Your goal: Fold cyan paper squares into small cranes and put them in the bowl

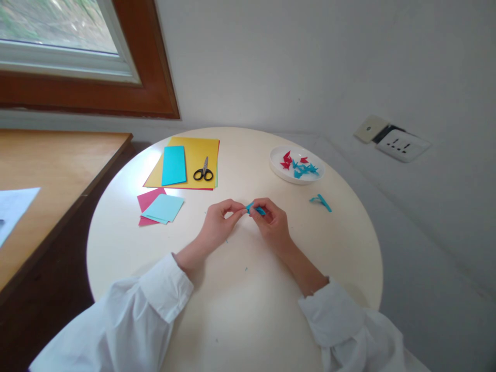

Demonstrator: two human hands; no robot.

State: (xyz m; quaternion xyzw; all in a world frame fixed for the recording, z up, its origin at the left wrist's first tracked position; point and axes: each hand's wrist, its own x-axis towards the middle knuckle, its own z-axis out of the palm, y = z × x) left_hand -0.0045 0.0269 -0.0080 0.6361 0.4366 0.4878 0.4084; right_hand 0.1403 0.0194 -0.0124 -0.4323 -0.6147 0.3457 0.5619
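Thumb and fingertips of both hands pinch closed on a small, folded piece of bright blue paper (pixel 260 211); the left hand (pixel 221 219) grips its left end and the right hand (pixel 273 221) partly covers the rest. The paper is held between the two hands, over the middle of a round, cream-white table (pixel 248 315). Both forearms come from loose white fabric sleeves (pixel 155 297).

Beyond the right hand, near the table's far edge, a shallow, round white dish (pixel 298 181) holds small pointed red paper pieces (pixel 286 161) and blue paper pieces (pixel 306 169). Closer to that hand lies a bent, narrow blue paper strip (pixel 324 203).

Beyond the left hand, a stack of paper sheets with yellow on top (pixel 196 146) bears a rectangular bright blue paper packet (pixel 174 165) and small metal scissors with black handles (pixel 203 170). Just in front, pale blue paper squares (pixel 165 207) overlap deep pink paper sheets (pixel 149 198).
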